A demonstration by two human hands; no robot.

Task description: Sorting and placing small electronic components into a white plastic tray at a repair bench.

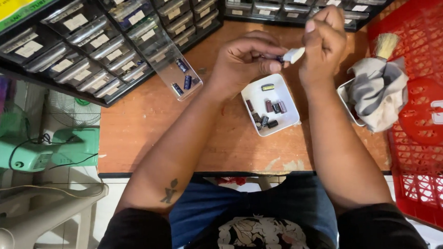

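My left hand (244, 60) pinches a small dark cylindrical capacitor (279, 59) between thumb and fingers above the wooden table (148, 127). My right hand (324, 40) holds a small white eraser-like block (293, 54) against that capacitor's end. Directly below the hands sits a white square tray (258, 94) holding several small cylindrical capacitors. A clear plastic drawer (173, 67) pulled out of the cabinet lies at the left with a few dark blue capacitors in it.
Dark cabinets of small clear drawers (81, 41) line the table's back edge. A grey and white cloth (377, 92) lies over another white tray at the right, with a brush (386, 45) behind it. A red plastic basket (422, 122) stands at the far right. A green fan (41, 150) sits on the floor left.
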